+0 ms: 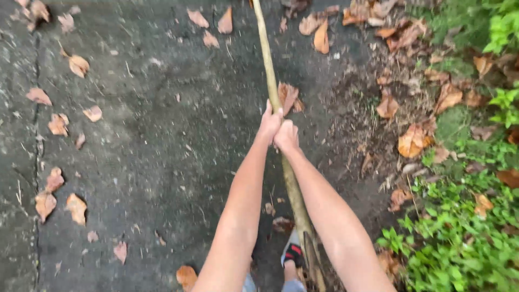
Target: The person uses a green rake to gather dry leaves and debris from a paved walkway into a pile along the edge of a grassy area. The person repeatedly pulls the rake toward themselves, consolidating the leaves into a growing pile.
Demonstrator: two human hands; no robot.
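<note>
Two hands on one long pale wooden pole [268, 65]: left hand [268, 123] clenched round it, right hand [286, 137] gripping just below, touching. The pole slants over dark wet pavement [162, 162], one sandalled foot [293, 253] beside its lower end.

One view only, from the person's head, tilted steeply down and a bit forward. It looks along both forearms to the hands [278, 130] on a stick [268, 70], close in. Pavement [140, 162] fills the left and far side, greenery [465, 238] the right edge, a foot [293, 253] nearest.
</note>
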